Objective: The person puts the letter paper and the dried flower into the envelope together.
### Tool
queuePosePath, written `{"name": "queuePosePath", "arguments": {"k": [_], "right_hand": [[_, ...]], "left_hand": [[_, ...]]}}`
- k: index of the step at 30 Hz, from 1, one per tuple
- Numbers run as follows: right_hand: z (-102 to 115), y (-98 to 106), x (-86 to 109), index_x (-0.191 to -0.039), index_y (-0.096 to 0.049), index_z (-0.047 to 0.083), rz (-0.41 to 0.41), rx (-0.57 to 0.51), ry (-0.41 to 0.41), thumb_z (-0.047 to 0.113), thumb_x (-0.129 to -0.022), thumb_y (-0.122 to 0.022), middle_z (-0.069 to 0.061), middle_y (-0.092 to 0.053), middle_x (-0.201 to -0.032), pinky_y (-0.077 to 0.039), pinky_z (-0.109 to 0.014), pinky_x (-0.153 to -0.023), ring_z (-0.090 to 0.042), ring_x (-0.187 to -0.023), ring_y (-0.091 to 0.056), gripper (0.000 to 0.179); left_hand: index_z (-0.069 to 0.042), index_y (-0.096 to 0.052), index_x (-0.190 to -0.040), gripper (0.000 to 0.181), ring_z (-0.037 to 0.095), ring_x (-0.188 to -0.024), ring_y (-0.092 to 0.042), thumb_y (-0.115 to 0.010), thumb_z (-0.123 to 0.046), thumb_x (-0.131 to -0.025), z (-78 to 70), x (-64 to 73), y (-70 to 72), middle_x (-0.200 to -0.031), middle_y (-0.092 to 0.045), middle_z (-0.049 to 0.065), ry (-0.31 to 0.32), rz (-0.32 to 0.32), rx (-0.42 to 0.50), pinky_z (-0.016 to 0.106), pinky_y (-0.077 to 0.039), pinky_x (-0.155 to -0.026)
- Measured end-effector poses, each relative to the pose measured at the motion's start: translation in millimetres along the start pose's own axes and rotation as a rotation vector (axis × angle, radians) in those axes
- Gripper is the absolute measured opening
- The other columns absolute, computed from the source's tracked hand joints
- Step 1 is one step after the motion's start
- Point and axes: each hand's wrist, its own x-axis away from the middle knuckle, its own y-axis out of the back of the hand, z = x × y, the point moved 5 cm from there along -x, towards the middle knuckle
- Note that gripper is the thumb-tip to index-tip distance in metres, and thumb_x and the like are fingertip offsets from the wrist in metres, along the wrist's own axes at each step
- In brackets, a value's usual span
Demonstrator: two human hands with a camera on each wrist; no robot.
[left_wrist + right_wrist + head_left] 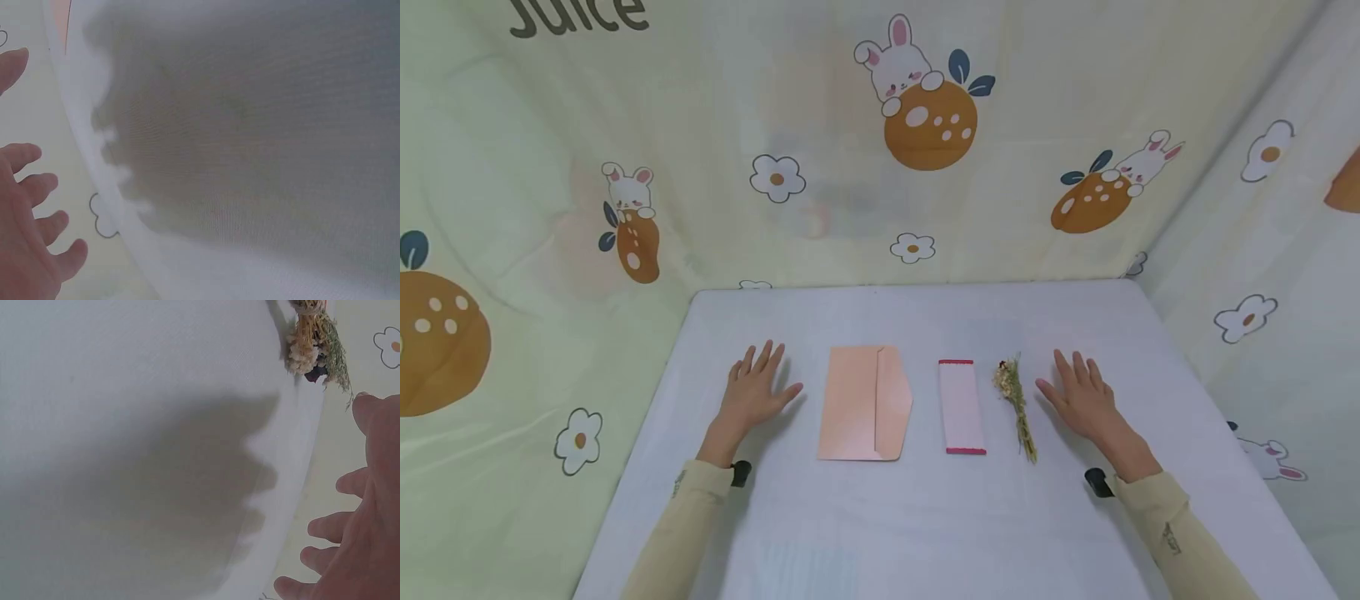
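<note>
My left hand (pixel 752 398) hovers palm down over the table with its fingers spread, holding nothing. To its right lies a peach envelope (pixel 850 404), its pointed flap on the right side. A narrow pale pink strip (pixel 962 408) with red edges at both ends lies right of the envelope. Beside that strip is a small bunch of dried flowers (pixel 1017 404), tied with twine, blossoms toward the back. My right hand (pixel 1082 400), also spread and holding nothing, is just right of the bunch. In the right wrist view the dried flowers (pixel 306 350) appear beyond the thumb.
A white cloth covers the table (pixel 880 517). Behind it and at both sides hang cream curtains (pixel 715 108) printed with rabbits, oranges and flowers. A faint pale blue striped patch (pixel 808 571) shows at the table's front. Each wrist wears a small black camera (pixel 741 474).
</note>
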Motion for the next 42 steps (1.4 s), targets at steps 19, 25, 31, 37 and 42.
{"name": "queuePosePath", "arguments": {"k": [19, 25, 31, 37, 42], "right_hand": [[65.1, -4.6, -11.2, -0.162, -0.005, 0.007, 0.013, -0.033, 0.092, 0.051, -0.106, -0.04, -0.031, 0.002, -0.165, -0.003, -0.075, -0.113, -0.051, -0.152, 0.005, 0.079], [92.4, -13.9, -18.3, -0.162, -0.009, 0.007, 0.015, -0.016, 0.136, 0.055, -0.104, -0.043, -0.029, 0.0, -0.166, -0.004, -0.074, -0.115, -0.049, -0.153, 0.004, 0.082], [124.2, -26.3, -24.4, -0.161, -0.013, 0.008, 0.02, 0.027, 0.179, 0.049, -0.103, -0.049, -0.027, -0.006, -0.167, -0.008, -0.074, -0.116, -0.048, -0.153, 0.0, 0.079], [153.8, -40.7, -28.5, -0.161, -0.019, 0.008, 0.001, 0.1, 0.233, 0.051, -0.102, -0.049, -0.025, -0.013, -0.166, -0.017, -0.072, -0.116, -0.046, -0.154, -0.008, 0.078], [173.2, -56.8, -28.1, -0.161, -0.016, 0.009, 0.041, 0.11, 0.273, 0.051, -0.103, -0.047, -0.022, -0.011, -0.168, -0.015, -0.069, -0.118, -0.043, -0.155, -0.007, 0.078]], "left_hand": [[-0.014, -0.022, -0.161, 0.086, 0.043, -0.155, -0.014, -0.052, -0.061, -0.096, -31.9, -4.3, -3.9, -0.168, -0.018, 0.012, -0.047, 0.007, 0.016, 0.063, -0.016, -0.121], [-0.014, -0.022, -0.161, 0.086, 0.042, -0.155, -0.013, -0.052, -0.062, -0.096, -50.3, -6.1, -8.6, -0.169, -0.017, 0.012, -0.078, 0.028, 0.011, 0.063, -0.016, -0.121], [-0.016, -0.021, -0.161, 0.086, 0.043, -0.155, -0.014, -0.052, -0.061, -0.096, -68.0, -8.5, -16.8, -0.169, -0.018, 0.012, -0.119, 0.033, -0.012, 0.062, -0.019, -0.121], [-0.016, -0.023, -0.161, 0.084, 0.042, -0.155, -0.014, -0.052, -0.061, -0.096, -84.8, -9.4, -19.5, -0.169, -0.019, 0.011, -0.149, 0.049, -0.031, 0.061, -0.019, -0.121], [-0.018, -0.023, -0.161, 0.083, 0.04, -0.155, -0.014, -0.049, -0.063, -0.096, -91.1, -10.3, -26.2, -0.169, -0.017, 0.009, -0.153, 0.071, -0.08, 0.059, -0.019, -0.122]]}}
